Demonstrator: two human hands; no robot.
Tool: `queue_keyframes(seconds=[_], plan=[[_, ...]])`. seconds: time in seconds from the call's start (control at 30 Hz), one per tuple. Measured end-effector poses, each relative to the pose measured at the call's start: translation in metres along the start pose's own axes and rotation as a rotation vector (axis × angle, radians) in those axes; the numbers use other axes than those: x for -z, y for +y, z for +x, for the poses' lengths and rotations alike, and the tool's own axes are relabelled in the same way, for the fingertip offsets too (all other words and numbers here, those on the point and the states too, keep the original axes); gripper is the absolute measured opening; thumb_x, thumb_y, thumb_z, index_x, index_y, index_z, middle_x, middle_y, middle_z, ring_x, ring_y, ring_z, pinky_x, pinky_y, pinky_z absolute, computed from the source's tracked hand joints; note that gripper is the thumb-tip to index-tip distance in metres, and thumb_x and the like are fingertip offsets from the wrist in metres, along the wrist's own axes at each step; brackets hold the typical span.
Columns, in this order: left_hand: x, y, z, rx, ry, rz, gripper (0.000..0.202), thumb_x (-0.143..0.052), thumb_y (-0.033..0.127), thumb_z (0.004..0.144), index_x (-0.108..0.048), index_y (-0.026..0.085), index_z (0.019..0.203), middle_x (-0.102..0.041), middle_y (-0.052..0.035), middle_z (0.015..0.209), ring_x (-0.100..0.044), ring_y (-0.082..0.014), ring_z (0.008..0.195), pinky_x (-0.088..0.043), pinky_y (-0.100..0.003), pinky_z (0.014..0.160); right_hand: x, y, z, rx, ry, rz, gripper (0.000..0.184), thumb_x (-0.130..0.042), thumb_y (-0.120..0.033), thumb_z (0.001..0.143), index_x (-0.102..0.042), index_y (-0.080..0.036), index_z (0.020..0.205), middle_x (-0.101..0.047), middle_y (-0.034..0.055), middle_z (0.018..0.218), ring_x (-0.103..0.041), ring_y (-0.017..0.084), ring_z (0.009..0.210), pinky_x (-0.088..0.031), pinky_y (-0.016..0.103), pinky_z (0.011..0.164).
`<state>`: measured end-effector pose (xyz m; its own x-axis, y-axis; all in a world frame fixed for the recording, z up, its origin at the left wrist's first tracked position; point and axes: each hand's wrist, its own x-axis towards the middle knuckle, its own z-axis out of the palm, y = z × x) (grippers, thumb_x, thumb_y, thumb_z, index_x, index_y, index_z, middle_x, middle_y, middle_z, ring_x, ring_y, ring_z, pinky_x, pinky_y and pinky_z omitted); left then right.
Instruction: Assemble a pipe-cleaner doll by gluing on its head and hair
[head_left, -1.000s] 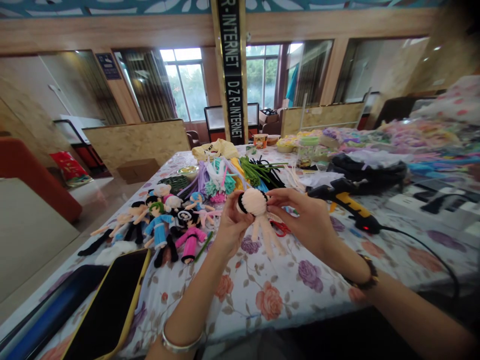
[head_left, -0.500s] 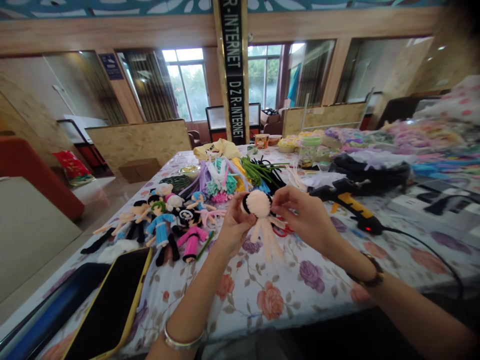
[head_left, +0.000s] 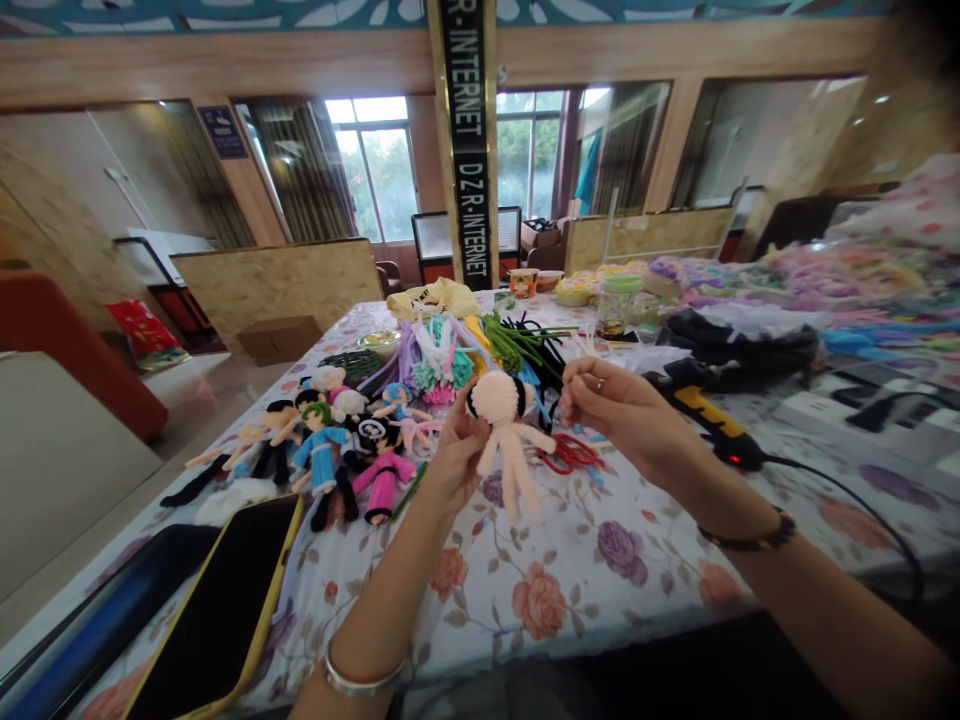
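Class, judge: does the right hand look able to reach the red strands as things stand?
Probably yes: the right hand is close by and most of the red strands lie uncovered on the tablecloth; only an arm of the pale doll comes near their left end.

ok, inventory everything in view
Doll: 1, cream, centre
Other dolls: several, mixed, left
Stems: many, mixed, centre
Loops: uncounted, red, beside doll
Glue gun: 1, black-yellow, right
Phone: 1, black, yellow case, front left
Jar: 1, green lid, back
Cup: 1, orange, back
Sack: 1, yellow, back
Bag: 1, black, right
Heap: 1, pastel, far right
Cloth: 1, white floral, foreground
Box: 1, brown, left
Pillar: 1, black-gold, background
Left hand: 1, silver bangle, holding doll
Right hand: 1, dark bracelet, beside doll
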<state>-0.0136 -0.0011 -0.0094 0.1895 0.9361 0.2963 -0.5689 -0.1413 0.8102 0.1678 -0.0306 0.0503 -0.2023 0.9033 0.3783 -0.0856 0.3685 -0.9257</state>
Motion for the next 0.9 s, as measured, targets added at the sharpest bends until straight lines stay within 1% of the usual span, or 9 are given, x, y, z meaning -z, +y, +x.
queue_keyframes(seconds=[0.13, 0.2, 0.3, 0.37, 0.47, 0.57, 0.63, 0.77, 0.9], plan=[[-0.001, 0.001, -0.003, 0.044, -0.072, -0.011, 0.078, -0.079, 0.031, 0.054, -0.047, 0.028, 0.125, -0.063, -0.0044, 0.112, -0.064, -0.0177, 0.086, -0.051, -0.025, 0.070, 0.002, 0.005, 0.002, 0.036, 0.086, -0.082, 0.035, -0.056, -0.054, 0.077, -0.050, -0.021, 0.080, -0.037, -0.0083, 0.046, -0.040, 0.008, 0.041, -0.035, 0.022, 0.042], [-0.002, 0.002, -0.004, 0.057, -0.083, -0.019, 0.075, -0.079, 0.033, 0.054, -0.050, 0.028, 0.123, -0.063, -0.0043, 0.112, -0.064, -0.0199, 0.092, -0.051, -0.026, 0.073, 0.004, 0.009, 0.004, 0.096, 0.159, -0.159, 0.034, -0.059, -0.053, 0.076, -0.053, -0.020, 0.079, -0.039, -0.0079, 0.045, -0.038, 0.007, 0.039, -0.029, 0.021, 0.040], [-0.004, 0.003, -0.006, 0.079, -0.095, -0.023, 0.074, -0.081, 0.032, 0.051, -0.054, 0.028, 0.119, -0.063, -0.0037, 0.112, -0.063, -0.0214, 0.095, -0.051, -0.026, 0.075, 0.007, 0.011, 0.006, 0.184, 0.200, -0.227, 0.031, -0.064, -0.047, 0.074, -0.057, -0.020, 0.085, -0.050, -0.0044, 0.055, -0.047, 0.009, 0.049, -0.036, 0.020, 0.046], [-0.004, 0.002, -0.006, 0.075, -0.102, -0.012, 0.075, -0.082, 0.032, 0.050, -0.054, 0.028, 0.119, -0.062, -0.0038, 0.113, -0.063, -0.0209, 0.094, -0.051, -0.026, 0.075, 0.007, 0.010, 0.006, 0.205, 0.156, -0.285, 0.028, -0.062, -0.045, 0.076, -0.059, -0.019, 0.085, -0.056, -0.0012, 0.064, -0.053, 0.010, 0.058, -0.042, 0.021, 0.053], [-0.005, 0.001, -0.006, 0.032, -0.084, 0.022, 0.072, -0.082, 0.033, 0.052, -0.054, 0.029, 0.118, -0.060, -0.0036, 0.115, -0.063, -0.0179, 0.090, -0.051, -0.024, 0.072, 0.003, 0.006, 0.002, 0.207, 0.052, -0.456, 0.029, -0.050, -0.044, 0.085, -0.061, -0.018, 0.078, -0.060, 0.0020, 0.069, -0.055, 0.012, 0.063, -0.045, 0.023, 0.055], [-0.007, 0.001, -0.005, -0.019, -0.068, 0.043, 0.070, -0.084, 0.029, 0.049, -0.056, 0.030, 0.113, -0.059, -0.0019, 0.114, -0.062, -0.0140, 0.088, -0.049, -0.018, 0.069, -0.001, 0.007, -0.001, 0.247, 0.016, -0.591, 0.022, -0.054, -0.040, 0.083, -0.059, -0.019, 0.077, -0.062, 0.0021, 0.072, -0.057, 0.013, 0.067, -0.048, 0.024, 0.058], [-0.009, 0.001, -0.005, -0.041, -0.067, 0.043, 0.068, -0.085, 0.027, 0.047, -0.057, 0.030, 0.109, -0.059, -0.0011, 0.111, -0.061, -0.0126, 0.087, -0.048, -0.017, 0.068, 0.000, 0.011, 0.000, 0.270, -0.009, -0.568, 0.019, -0.061, -0.038, 0.078, -0.058, -0.021, 0.083, -0.063, 0.0021, 0.079, -0.058, 0.014, 0.072, -0.051, 0.026, 0.062], [-0.010, 0.001, -0.006, -0.036, -0.085, 0.045, 0.066, -0.084, 0.032, 0.048, -0.058, 0.029, 0.108, -0.059, -0.0034, 0.113, -0.060, -0.0174, 0.095, -0.050, -0.021, 0.073, 0.003, 0.017, 0.003, 0.277, -0.100, -0.424, 0.035, -0.068, -0.036, 0.073, -0.059, -0.024, 0.104, -0.065, 0.0034, 0.094, -0.061, 0.017, 0.084, -0.054, 0.029, 0.070], [-0.010, 0.001, -0.008, -0.012, -0.105, 0.036, 0.071, -0.083, 0.036, 0.049, -0.056, 0.029, 0.113, -0.059, -0.0047, 0.118, -0.060, -0.0214, 0.101, -0.050, -0.026, 0.079, 0.000, 0.013, 0.001, 0.354, -0.071, -0.424, 0.034, -0.071, -0.033, 0.070, -0.067, -0.025, 0.102, -0.066, 0.0031, 0.092, -0.062, 0.016, 0.078, -0.056, 0.030, 0.070]])
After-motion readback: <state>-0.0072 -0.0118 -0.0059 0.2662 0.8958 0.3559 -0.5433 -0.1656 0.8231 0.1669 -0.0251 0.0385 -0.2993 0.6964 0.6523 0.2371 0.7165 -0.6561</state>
